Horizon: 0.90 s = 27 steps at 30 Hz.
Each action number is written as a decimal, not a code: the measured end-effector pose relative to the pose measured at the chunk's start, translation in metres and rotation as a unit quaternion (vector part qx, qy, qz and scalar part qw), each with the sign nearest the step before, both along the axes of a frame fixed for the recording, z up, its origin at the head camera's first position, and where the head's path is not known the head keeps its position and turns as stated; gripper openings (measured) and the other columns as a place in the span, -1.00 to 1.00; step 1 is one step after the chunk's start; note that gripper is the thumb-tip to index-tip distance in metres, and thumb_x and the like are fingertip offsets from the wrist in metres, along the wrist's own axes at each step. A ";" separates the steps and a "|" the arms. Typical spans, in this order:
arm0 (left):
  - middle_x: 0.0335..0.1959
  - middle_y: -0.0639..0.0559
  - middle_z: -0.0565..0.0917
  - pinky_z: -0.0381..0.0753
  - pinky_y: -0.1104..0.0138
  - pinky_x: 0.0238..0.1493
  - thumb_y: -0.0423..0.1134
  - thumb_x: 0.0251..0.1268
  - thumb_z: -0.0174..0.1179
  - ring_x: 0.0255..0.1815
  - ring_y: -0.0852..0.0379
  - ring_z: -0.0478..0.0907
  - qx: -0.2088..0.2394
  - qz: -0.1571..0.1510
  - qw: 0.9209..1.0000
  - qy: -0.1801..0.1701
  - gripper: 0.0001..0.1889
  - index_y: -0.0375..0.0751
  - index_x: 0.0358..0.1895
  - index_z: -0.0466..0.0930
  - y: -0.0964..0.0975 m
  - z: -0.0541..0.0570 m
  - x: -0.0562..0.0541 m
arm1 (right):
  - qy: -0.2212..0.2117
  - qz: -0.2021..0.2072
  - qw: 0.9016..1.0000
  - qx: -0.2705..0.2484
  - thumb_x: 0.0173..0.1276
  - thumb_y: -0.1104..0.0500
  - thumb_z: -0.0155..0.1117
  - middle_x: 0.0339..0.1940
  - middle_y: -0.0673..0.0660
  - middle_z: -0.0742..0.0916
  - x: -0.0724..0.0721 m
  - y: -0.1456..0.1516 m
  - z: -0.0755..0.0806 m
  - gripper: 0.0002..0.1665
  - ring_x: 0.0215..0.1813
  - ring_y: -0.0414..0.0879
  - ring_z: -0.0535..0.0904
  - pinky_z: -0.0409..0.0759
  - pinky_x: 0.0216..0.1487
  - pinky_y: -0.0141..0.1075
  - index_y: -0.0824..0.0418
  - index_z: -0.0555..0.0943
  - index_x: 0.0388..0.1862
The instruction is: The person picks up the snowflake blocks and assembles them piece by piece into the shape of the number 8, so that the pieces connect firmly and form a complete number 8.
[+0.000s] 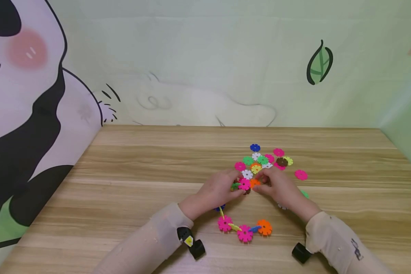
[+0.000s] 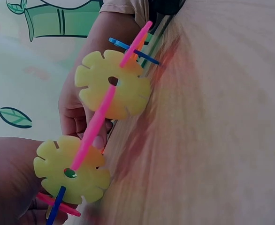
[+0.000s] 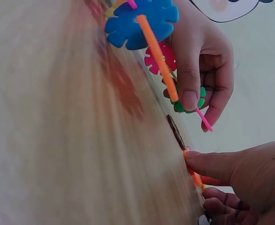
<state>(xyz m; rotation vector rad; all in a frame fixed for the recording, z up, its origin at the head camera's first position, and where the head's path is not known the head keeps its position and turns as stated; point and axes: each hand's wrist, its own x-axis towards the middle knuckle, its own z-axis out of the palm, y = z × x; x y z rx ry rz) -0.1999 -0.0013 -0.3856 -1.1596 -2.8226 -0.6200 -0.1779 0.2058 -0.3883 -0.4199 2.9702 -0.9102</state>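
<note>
Chain [image 1: 245, 233] of thin plastic discs, round, notched at the rim, slotted crosswise, curving along the near side from the left hand to an orange end at right! Left hand [image 1: 220, 186] pinches a green disc [image 1: 235, 186] at its far end, gap closed, a pink disc [image 1: 244, 184] beside it. Right hand [image 1: 282, 186], close by, has thumb and fingers drawn in on an orange disc [image 1: 255, 183]. Loose discs [image 1: 262, 160] overlap across the wood-grained table [image 1: 123, 213], crowding the hands' far side; the right forearm partly covers a white disc [image 1: 282, 206].
</note>
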 end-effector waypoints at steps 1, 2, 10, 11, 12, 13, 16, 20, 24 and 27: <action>-0.23 0.03 0.67 0.58 0.42 -0.24 -0.05 0.23 0.29 -0.28 0.17 0.61 -0.002 0.000 1.000 -0.002 -0.63 -0.21 -0.01 0.57 0.000 0.000 0.000 | -0.003 0.001 1.000 -0.002 0.21 0.14 0.39 -0.31 0.10 0.63 0.000 0.000 0.000 -0.72 -0.29 -0.11 0.44 0.43 -0.24 -0.31 0.25 0.62 -0.15; -0.21 0.02 0.68 0.59 0.42 -0.22 -0.05 0.24 0.29 -0.26 0.17 0.62 -0.003 -0.001 1.000 -0.003 -0.62 -0.21 0.01 0.57 0.000 0.000 -0.001 | -0.007 0.001 1.000 -0.005 0.21 0.15 0.39 -0.31 0.10 0.63 0.000 -0.001 0.000 -0.72 -0.29 -0.11 0.44 0.42 -0.26 -0.33 0.25 0.60 -0.15; -0.20 0.04 0.69 0.60 0.40 -0.19 -0.04 0.24 0.28 -0.22 0.17 0.63 -0.012 -0.006 1.000 0.011 -0.63 -0.17 0.02 0.59 -0.002 -0.002 0.000 | -0.046 -0.010 0.998 -0.045 0.27 0.27 0.31 -0.35 0.10 0.63 0.003 -0.002 0.004 -0.77 -0.34 -0.15 0.48 0.47 -0.33 -0.45 0.29 0.50 -0.14; -0.19 0.04 0.69 0.60 0.39 -0.19 -0.04 0.24 0.28 -0.22 0.17 0.63 -0.013 -0.005 1.000 0.010 -0.63 -0.17 0.02 0.59 -0.002 -0.001 0.000 | -0.046 -0.014 0.998 -0.047 0.28 0.26 0.31 -0.35 0.10 0.63 0.004 -0.002 0.005 -0.78 -0.35 -0.15 0.48 0.47 -0.35 -0.45 0.29 0.51 -0.15; -0.19 0.03 0.69 0.60 0.38 -0.19 -0.04 0.25 0.28 -0.21 0.16 0.63 -0.014 -0.004 1.000 0.010 -0.63 -0.17 0.03 0.59 -0.003 -0.001 0.000 | -0.045 -0.018 0.998 -0.047 0.29 0.25 0.30 -0.37 0.10 0.63 0.005 -0.002 0.006 -0.80 -0.37 -0.16 0.47 0.47 -0.38 -0.45 0.29 0.52 -0.17; -0.18 0.03 0.69 0.60 0.37 -0.19 -0.04 0.25 0.27 -0.21 0.16 0.63 -0.016 -0.003 1.000 0.011 -0.63 -0.17 0.03 0.59 -0.003 -0.001 0.001 | -0.041 -0.020 0.998 -0.046 0.30 0.24 0.30 -0.38 0.09 0.64 0.007 -0.002 0.007 -0.82 -0.38 -0.16 0.47 0.47 -0.39 -0.45 0.28 0.54 -0.19; -0.17 0.03 0.69 0.61 0.36 -0.18 -0.04 0.26 0.26 -0.20 0.15 0.64 -0.023 0.001 1.000 0.012 -0.62 -0.17 0.05 0.58 -0.003 0.001 0.002 | -0.014 -0.018 0.999 -0.030 0.28 0.21 0.32 -0.44 0.04 0.66 0.009 -0.002 0.008 -0.88 -0.43 -0.18 0.46 0.46 -0.42 -0.45 0.24 0.58 -0.28; -0.15 0.04 0.69 0.62 0.36 -0.18 -0.05 0.26 0.26 -0.20 0.15 0.64 -0.029 0.001 0.999 0.016 -0.62 -0.17 0.06 0.58 -0.002 0.001 0.002 | 0.039 0.002 0.999 0.006 0.25 0.22 0.35 -0.51 -0.02 0.65 0.011 -0.001 0.008 -0.91 -0.46 -0.22 0.43 0.44 -0.41 -0.45 0.17 0.58 -0.36; -0.15 0.04 0.69 0.61 0.38 -0.18 -0.06 0.26 0.27 -0.21 0.17 0.63 -0.031 -0.003 0.999 0.020 -0.63 -0.17 0.05 0.59 -0.002 0.000 0.001 | 0.060 0.017 0.998 0.019 0.24 0.24 0.35 -0.51 -0.05 0.63 0.012 -0.001 0.007 -0.90 -0.44 -0.23 0.43 0.47 -0.39 -0.45 0.15 0.57 -0.37; -0.14 0.04 0.69 0.60 0.40 -0.18 -0.07 0.26 0.27 -0.21 0.18 0.62 -0.034 -0.002 0.999 0.019 -0.62 -0.17 0.06 0.59 -0.002 -0.001 0.001 | 0.066 0.027 0.997 0.020 0.24 0.25 0.35 -0.49 -0.06 0.63 0.013 -0.001 0.006 -0.90 -0.41 -0.24 0.46 0.52 -0.35 -0.44 0.13 0.58 -0.36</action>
